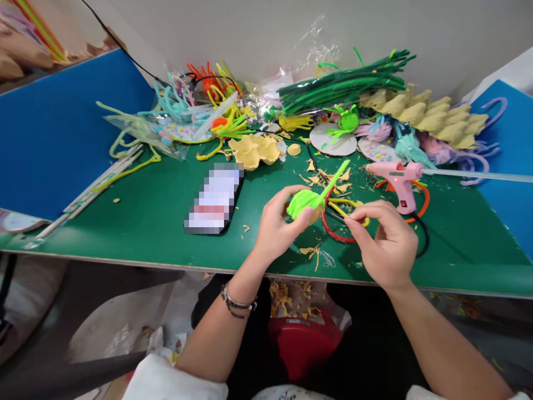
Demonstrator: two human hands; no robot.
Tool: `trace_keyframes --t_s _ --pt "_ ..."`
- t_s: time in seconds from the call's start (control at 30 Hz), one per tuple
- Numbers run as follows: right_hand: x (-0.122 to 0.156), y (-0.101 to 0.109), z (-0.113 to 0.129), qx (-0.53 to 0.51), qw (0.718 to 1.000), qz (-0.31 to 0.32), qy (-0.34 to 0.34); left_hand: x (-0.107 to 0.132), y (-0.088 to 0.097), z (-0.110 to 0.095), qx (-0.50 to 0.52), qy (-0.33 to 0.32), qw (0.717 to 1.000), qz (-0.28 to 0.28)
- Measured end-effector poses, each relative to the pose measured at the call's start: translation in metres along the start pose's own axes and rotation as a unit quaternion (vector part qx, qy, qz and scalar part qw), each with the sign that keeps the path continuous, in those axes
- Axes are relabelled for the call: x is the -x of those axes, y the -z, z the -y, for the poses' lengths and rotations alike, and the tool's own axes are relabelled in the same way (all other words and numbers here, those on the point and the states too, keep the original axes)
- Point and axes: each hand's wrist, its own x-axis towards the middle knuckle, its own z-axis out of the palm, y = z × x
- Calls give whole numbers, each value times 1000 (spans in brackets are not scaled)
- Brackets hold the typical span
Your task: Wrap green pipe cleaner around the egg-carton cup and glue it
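My left hand (275, 225) is closed around a bright green ball-like piece wound from pipe cleaner (303, 204). A yellowish base shows at its lower right, and one fuzzy green end sticks up from it to the right. My right hand (387, 241) hovers just right of it with thumb and forefinger pinched together. Whatever lies between those fingertips is too small to make out. Under and behind the hands lie a red pipe cleaner (338, 239) and a yellow pipe cleaner (339, 208), both bent. A pink glue gun (402, 186) with a clear glue stick lies beyond my right hand.
A phone (214, 200) lies left of my hands on the green table (158, 239). Behind it are egg carton cups (254, 151), a bundle of dark green pipe cleaners (345, 83) and an egg tray (433, 114). Blue panels (70, 133) flank the table. Carton scraps are scattered about.
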Motion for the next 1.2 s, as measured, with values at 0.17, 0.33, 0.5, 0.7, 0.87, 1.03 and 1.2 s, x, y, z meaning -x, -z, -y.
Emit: trace_keyframes --t_s 0.17,0.33,0.5,0.7,0.87,1.03,1.2 --pt "1 0 -1 12 999 13 -37 -2 0 3 125 83 988 -44" --pt "1 1 -1 20 999 28 -25 -1 -2 9 200 121 972 -39" --pt "0 1 1 32 998 52 12 0 -3 9 220 142 965 -24" --pt "0 -1 3 40 997 66 26 -3 -4 5 283 214 935 3" --pt "2 -3 1 28 995 89 34 -6 -6 4 334 261 906 11" --pt "3 -3 -1 22 995 96 33 -7 -5 5 345 263 901 -15" --pt "2 -3 1 8 993 114 31 -9 -4 5 351 257 898 -65"
